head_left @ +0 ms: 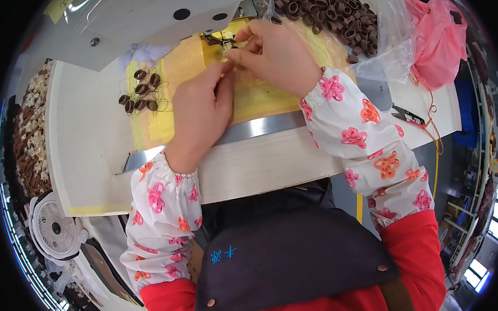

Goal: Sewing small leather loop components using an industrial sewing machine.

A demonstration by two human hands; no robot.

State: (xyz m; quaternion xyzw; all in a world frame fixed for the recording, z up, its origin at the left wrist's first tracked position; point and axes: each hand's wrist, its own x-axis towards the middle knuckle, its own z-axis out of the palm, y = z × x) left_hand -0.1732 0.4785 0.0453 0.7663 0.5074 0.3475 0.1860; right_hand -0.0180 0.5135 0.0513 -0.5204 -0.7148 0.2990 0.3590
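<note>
Hands (203, 106) (281, 54) curled, grip unclear, near small, hollow, dark-brown oval rings (332, 14).

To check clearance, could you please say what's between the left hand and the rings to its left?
The head view shows yellow covering, with thin threads near the rings.

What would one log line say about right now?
left hand: near presser foot | right hand: near presser foot, grip unclear | brown ring heap: upper right | ring cluster: left

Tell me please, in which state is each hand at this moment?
Left hand: fingers curled; whether it holds anything cannot be told.
Right hand: thumb and fingers bent near the presser foot; whether they hold anything cannot be told.
</note>
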